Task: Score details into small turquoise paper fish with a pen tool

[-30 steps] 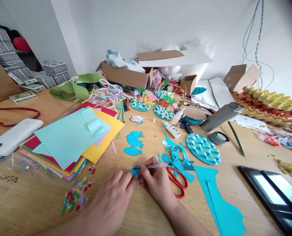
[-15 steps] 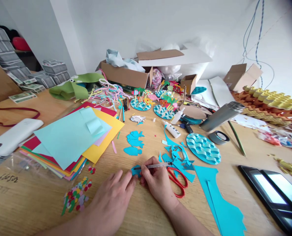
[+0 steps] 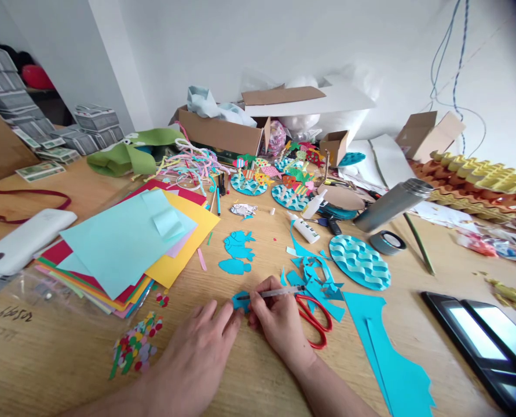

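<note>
My right hand (image 3: 275,319) is closed round a thin pen (image 3: 279,292), whose tip rests on a small blue paper cut-out (image 3: 240,302) on the wooden table (image 3: 58,370). My left hand (image 3: 201,347) lies on the table with fingers stretched out, the fingertips pressing the left edge of that cut-out. Just beyond, two more blue paper fish (image 3: 237,252) lie flat. Red-handled scissors (image 3: 314,318) sit right of my right hand among blue paper scraps (image 3: 316,278).
A stack of coloured paper sheets (image 3: 127,243) lies at left, small coloured cut-outs (image 3: 136,346) near it. A blue wavy disc (image 3: 359,262), glue bottle (image 3: 304,228), tape roll (image 3: 387,243), metal flask (image 3: 390,205), tablet (image 3: 483,341) and blue sheet (image 3: 392,359) lie at right. Boxes stand behind.
</note>
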Demonstrator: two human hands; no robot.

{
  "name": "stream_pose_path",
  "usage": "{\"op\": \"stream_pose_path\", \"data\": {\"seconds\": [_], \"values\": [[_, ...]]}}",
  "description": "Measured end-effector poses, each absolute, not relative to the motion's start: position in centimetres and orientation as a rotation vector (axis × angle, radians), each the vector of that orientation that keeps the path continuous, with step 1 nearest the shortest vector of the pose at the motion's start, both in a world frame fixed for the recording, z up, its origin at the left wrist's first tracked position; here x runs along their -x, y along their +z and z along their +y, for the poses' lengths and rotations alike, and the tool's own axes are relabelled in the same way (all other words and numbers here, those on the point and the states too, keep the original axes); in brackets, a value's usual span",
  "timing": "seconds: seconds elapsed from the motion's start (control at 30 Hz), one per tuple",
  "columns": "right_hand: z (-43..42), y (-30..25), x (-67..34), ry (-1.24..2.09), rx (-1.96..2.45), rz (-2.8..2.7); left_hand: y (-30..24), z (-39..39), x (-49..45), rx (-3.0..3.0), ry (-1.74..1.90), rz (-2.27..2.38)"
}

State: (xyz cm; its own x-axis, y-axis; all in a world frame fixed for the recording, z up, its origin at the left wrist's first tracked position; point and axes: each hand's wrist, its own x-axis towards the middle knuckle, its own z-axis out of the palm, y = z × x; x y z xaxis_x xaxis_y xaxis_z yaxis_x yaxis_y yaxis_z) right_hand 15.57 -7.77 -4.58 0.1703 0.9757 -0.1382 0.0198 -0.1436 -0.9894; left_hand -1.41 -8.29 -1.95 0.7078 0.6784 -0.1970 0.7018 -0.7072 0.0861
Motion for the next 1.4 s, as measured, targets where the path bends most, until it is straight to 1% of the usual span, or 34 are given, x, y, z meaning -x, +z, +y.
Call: {"op": "stream_pose_path", "data": {"seconds": [0.4, 0.93, 1.4], "values": [[-7.85, -4.46, -15.6, 1.185, 1.41, -1.024, -2.11, -8.45, 1.58, -2.74, -0.201, 1.112], [-7.8, -4.58, -15.66, 1.18, 1.406, -1.02, -1.62, -8.2, 1.31, -2.731, -0.277, 1.117], [-7.84, -4.45, -15.56, 1.174, 1.391, -1.015, -2.21, -8.4, 1.57, -2.786, -0.231, 1.121]]}}
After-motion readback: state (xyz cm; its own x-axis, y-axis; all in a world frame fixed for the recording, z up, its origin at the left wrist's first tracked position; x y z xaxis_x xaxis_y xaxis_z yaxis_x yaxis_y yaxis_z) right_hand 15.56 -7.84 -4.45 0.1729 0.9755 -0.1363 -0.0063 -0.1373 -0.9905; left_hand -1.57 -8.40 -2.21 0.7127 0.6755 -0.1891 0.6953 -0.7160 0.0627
